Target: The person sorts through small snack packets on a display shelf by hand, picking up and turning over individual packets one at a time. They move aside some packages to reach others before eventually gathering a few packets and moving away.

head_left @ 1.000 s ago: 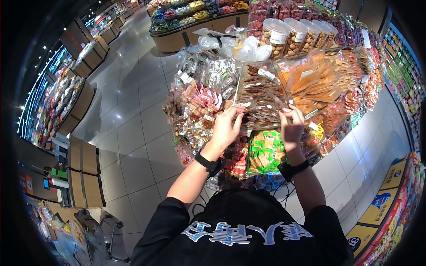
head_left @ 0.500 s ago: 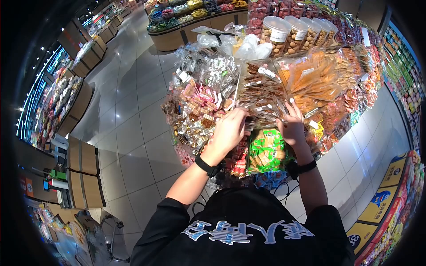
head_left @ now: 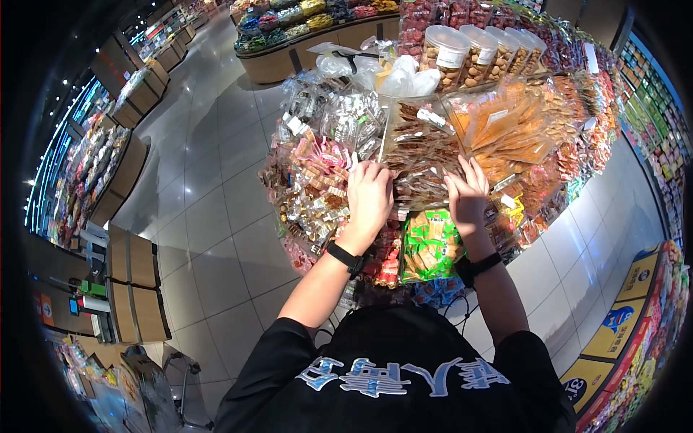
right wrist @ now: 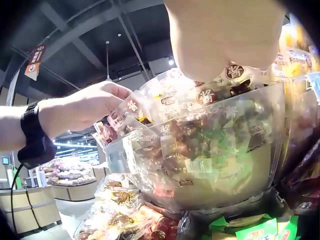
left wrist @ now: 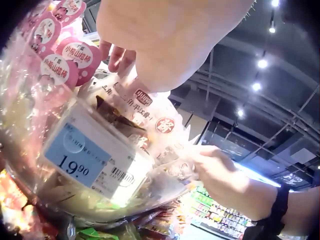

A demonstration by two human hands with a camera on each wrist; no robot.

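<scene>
A clear plastic bin (right wrist: pixel 235 175) holds many small flat packets of dark brown snack (head_left: pixel 422 155), standing on edge in rows. My left hand (head_left: pixel 372 196) is at the bin's near left side, its fingers curled over the packets there. In the right wrist view, the left hand (right wrist: pixel 100 105) grips a snack packet (right wrist: pixel 130 110) at the bin's end. Across the bin, my right hand (head_left: pixel 469 198) has its fingers spread and fairly straight at the right edge. From the left wrist, the right hand (left wrist: pixel 215 172) shows with its fingertips at the packets' edges.
Left of the bin lie pink-topped sweets (head_left: pixel 325 155) and clear-wrapped packets (head_left: pixel 354 115). Orange snack bags (head_left: pixel 505 133) fill the right side, with lidded tubs (head_left: pixel 444 58) behind. Green packets (head_left: pixel 433 245) sit in front. A blue-and-white price card (left wrist: pixel 87 155) is fixed to the bin.
My left hand has drawn left, from over the packets to the bin's left side, its fingers curling more. My right hand stays at the right edge, its fingers shifting a little.
</scene>
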